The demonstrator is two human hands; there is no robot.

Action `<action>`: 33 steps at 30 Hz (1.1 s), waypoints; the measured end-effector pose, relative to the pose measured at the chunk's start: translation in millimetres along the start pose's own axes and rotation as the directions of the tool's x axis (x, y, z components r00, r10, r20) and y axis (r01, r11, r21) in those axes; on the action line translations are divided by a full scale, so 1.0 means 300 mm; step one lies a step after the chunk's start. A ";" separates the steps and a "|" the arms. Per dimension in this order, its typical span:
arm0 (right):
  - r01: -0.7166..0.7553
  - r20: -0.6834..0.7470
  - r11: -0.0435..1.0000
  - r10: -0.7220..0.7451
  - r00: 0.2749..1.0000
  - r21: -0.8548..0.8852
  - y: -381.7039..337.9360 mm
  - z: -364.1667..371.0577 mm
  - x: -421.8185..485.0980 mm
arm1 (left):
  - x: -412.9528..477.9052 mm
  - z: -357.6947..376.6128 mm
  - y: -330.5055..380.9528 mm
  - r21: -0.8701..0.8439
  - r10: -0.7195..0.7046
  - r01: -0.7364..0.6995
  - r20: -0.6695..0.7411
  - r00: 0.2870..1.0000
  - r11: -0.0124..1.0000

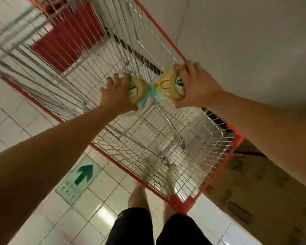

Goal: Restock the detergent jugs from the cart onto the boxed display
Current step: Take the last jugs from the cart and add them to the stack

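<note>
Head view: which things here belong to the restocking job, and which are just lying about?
Job: left jug gripped by left hand; right jug gripped by right hand; cart beneath them; cardboard box beside it, likely the display.
Lying about: exit arrow sign on the floor; red panel beyond the cart.

Soft, even indoor light, fairly bright, leaves only faint shadows, with one pale streak of lamp glare on the glossy floor (102, 215). Motion blur smears the cart (88, 55) wires at upper left, and the cardboard box (254, 191) is soft, while the left hand (117, 93) on the left jug (140, 91) and the right hand (196, 85) on the right jug (168, 85) look clearest. The wide lens bows straight lines and stretches the forearms toward the edges.
</note>
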State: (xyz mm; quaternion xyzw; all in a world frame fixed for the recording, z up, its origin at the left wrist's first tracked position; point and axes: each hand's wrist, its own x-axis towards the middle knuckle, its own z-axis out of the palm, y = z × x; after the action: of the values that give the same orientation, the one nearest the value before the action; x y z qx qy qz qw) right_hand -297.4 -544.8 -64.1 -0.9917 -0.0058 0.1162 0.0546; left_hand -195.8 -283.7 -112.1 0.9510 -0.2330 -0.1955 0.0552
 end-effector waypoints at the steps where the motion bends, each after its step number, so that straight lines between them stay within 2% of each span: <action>1: -0.052 -0.037 0.998 0.053 0.998 0.037 -0.016 -0.076 -0.060 | -0.037 -0.070 0.016 0.031 0.046 -0.045 -0.024 0.999 0.999; 3: -0.141 -0.116 0.983 0.155 0.981 0.118 -0.045 -0.226 -0.197 | -0.112 -0.195 0.057 0.072 0.113 -0.109 -0.062 0.992 0.992; 7: -0.228 -0.273 0.953 0.277 0.921 0.198 -0.098 -0.461 -0.524 | -0.236 -0.414 0.198 0.108 0.288 -0.280 -0.065 0.955 0.954; 11: -0.356 -0.328 0.915 0.401 0.855 0.190 -0.127 -0.624 -0.839 | -0.336 -0.586 0.427 0.155 0.455 -0.442 -0.058 0.889 0.883; 14: -0.449 -0.341 0.886 0.461 0.820 0.118 -0.147 -0.710 -1.075 | -0.429 -0.673 0.629 0.193 0.600 -0.580 -0.064 0.797 0.791; 17: -0.553 -0.326 0.829 0.546 0.772 0.079 -0.191 -0.767 -1.315 | -0.547 -0.733 0.832 0.220 0.733 -0.704 -0.093 0.674 0.675; 25: -0.741 -0.293 0.669 0.721 0.627 0.059 -0.332 -0.772 -1.930 | -0.981 -0.733 1.298 0.096 0.926 -0.925 -0.132 0.355 0.368; 29: -0.772 -0.247 0.633 0.760 0.602 0.067 -0.331 -0.742 -2.192 | -1.207 -0.669 1.498 0.028 0.953 -0.963 -0.158 0.260 0.268; 33: -0.775 -0.191 0.623 0.777 0.600 0.101 -0.280 -0.696 -2.400 | -1.364 -0.568 1.670 -0.043 0.966 -0.977 -0.145 0.214 0.210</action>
State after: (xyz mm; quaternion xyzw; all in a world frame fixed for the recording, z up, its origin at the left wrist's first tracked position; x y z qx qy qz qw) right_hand -949.4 -501.2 312.6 -0.9019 0.4315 0.0199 0.0027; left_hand -672.7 -534.7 284.0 0.5980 -0.7611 -0.0908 0.2342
